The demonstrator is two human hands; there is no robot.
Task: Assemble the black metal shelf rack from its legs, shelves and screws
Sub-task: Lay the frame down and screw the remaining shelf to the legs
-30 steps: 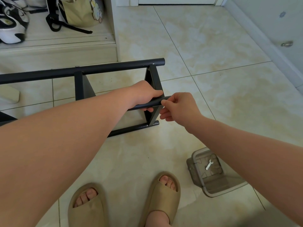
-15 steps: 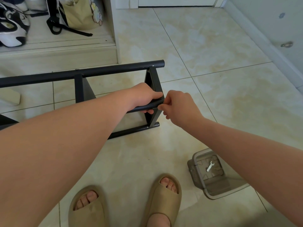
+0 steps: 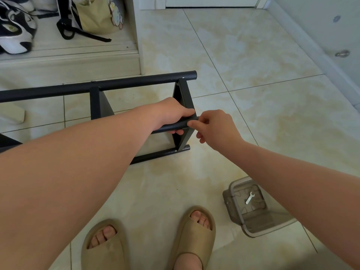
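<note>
Right now the black rack (image 3: 97, 87) lies tipped over on the tiled floor (image 3: 253, 94), its long tubes running off to the person's left. The left hand (image 3: 173, 112) comes over the nearest raised tube (image 3: 167, 129) close to its end, and its fingers (image 3: 178, 132) curl round underneath, clamped on the tube. Just beside those fingers, at the very tip of the tube, the right hand (image 3: 216, 127) pinches with thumb and forefinger pressed together against the tube's end; whether something small sits between them I cannot tell, as it is hidden. The other right fingers are loosely curled below.

Directly behind both sets of fingers stands the end shelf panel (image 3: 184, 102), upright between the far tube and the low tube on the floor. Below the right forearm, well apart from the fingers, a clear plastic box (image 3: 233, 207) lies on its side with a small white wrench (image 3: 250, 197) in it. Nearer than the hands, two tan slippers (image 3: 105, 248) stand on the tiles. Far beyond the left fingers, a sneaker (image 3: 15, 34) and a beige bag (image 3: 97, 16) rest on a low shelf.
</note>
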